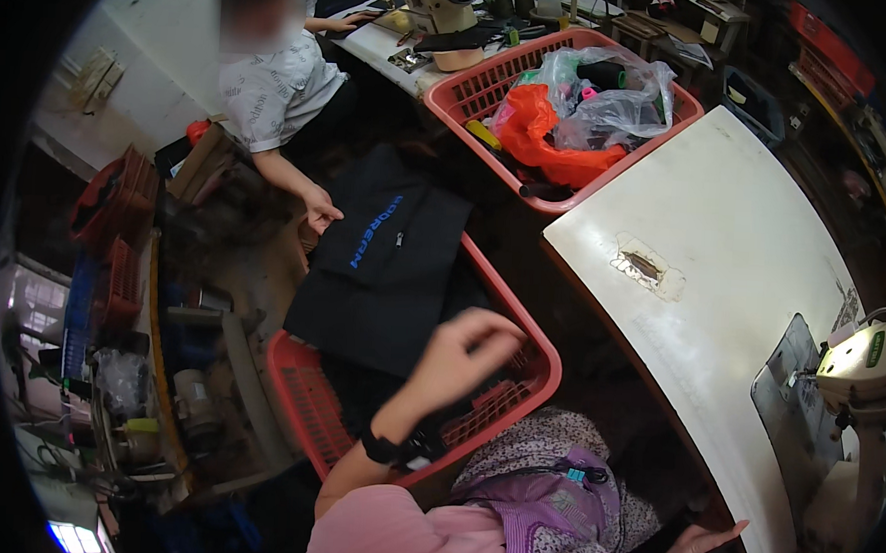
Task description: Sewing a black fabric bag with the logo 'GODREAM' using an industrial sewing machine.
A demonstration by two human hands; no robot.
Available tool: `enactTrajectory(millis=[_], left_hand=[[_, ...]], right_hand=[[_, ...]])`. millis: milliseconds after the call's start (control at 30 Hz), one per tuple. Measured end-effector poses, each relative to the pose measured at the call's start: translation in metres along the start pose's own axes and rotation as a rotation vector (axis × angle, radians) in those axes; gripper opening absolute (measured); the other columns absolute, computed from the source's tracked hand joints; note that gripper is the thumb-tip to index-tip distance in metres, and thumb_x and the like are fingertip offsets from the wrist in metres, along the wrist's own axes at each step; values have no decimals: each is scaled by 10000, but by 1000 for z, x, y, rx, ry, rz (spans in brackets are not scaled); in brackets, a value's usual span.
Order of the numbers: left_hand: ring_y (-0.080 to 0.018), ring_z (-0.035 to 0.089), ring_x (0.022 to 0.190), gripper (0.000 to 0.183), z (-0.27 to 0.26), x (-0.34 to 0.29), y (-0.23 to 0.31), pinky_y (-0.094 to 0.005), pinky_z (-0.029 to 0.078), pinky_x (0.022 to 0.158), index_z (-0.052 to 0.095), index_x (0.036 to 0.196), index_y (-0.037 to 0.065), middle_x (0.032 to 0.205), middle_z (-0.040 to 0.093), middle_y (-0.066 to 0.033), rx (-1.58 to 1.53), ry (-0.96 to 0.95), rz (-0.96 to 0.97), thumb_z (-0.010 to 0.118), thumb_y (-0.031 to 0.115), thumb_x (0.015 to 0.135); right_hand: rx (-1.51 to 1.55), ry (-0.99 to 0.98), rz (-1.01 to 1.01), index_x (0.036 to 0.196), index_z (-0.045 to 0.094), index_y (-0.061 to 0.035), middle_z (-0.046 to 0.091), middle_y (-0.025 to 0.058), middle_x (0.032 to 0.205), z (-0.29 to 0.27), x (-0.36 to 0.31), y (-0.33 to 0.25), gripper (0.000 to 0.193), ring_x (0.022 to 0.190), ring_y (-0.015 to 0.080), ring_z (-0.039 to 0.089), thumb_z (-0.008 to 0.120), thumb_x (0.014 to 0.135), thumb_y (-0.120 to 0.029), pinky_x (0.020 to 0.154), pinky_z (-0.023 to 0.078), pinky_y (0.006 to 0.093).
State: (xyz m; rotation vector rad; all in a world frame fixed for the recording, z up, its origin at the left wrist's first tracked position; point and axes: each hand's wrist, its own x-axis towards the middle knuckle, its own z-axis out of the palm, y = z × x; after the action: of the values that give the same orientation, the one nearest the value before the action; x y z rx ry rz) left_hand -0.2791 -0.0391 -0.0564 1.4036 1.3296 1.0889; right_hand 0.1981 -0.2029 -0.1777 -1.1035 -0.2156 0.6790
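Black cloth (382, 283) laid over a red basket (549, 360), viewed from above. The black cloth is a broad, roughly four-sided panel. Its long axis runs obliquely, from a far end at upper right to a near end at lower left, over the basket's opening. Blue lettering (376, 233) follows much the same slant on its upper face, with a small pale tab (400, 240) beside it. A co-worker's hand (321, 210) lies at the cloth's left edge; whether it pinches the fabric cannot be told.

The wearer's left hand (474, 348), a black band (381, 447) at its wrist, is over the basket just beside the cloth's near right corner. Its fingers point rightward, loosely parted from the thumb, with nothing visible in their hold; motion blur hides their exact outline and any contact with the fabric. The right hand (700, 543) is at the near edge of the white table (687, 209), fingers extended and grasping nothing visible; contact with the edge is uncertain.

Partly hidden: the dark contents beneath the cloth, which merge with it in shadow, and the basket's near side, covered by the left forearm. Cut off by the lens's dark rim: the sewing machine (864, 364) at right.
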Motion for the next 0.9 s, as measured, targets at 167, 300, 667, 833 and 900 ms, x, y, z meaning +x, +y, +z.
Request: enactTrajectory(millis=[167,300,667,833,900], left_hand=[[-199,632,946,258,-128,9,-136,-296,502,829,653,1089,20,1038,628,-109,563,782,70,584,-13,843],[-277,571,1110,317,-211,13,-210,-396,449,936,627,1149,64,1176,586,-122,692,1123,-221,632,191,859],[-355,411,1364,936,-285,72,-218,-676,31,1110,493,1384,49,1439,486,-167,681,625,-772,750,627,694],[-291,655,1033,641,-301,75,-174,-346,533,821,502,1271,-144,1234,607,-242,281,354,-774,760,205,799],[-271,656,1016,615,-288,63,-125,-352,530,826,492,1278,-142,1206,620,-216,73,455,-676,737,180,815]], right_hand=[[22,41,-10,1414,376,41,462,182,1408,13,-7,-1,759,1294,304,443,511,941,-537,1119,311,419],[17,43,-15,1400,404,24,496,168,1370,5,-5,-1,731,1254,284,472,503,948,-542,1083,339,411],[-106,-232,188,1133,601,-7,643,109,1024,-12,-22,-1,654,940,222,597,402,973,-609,856,454,343],[-572,-703,439,916,658,49,655,106,878,41,-55,26,449,850,176,620,585,958,-392,790,484,297],[-638,-774,479,934,665,49,657,102,890,69,-60,30,402,861,171,623,613,948,-350,790,485,287]])
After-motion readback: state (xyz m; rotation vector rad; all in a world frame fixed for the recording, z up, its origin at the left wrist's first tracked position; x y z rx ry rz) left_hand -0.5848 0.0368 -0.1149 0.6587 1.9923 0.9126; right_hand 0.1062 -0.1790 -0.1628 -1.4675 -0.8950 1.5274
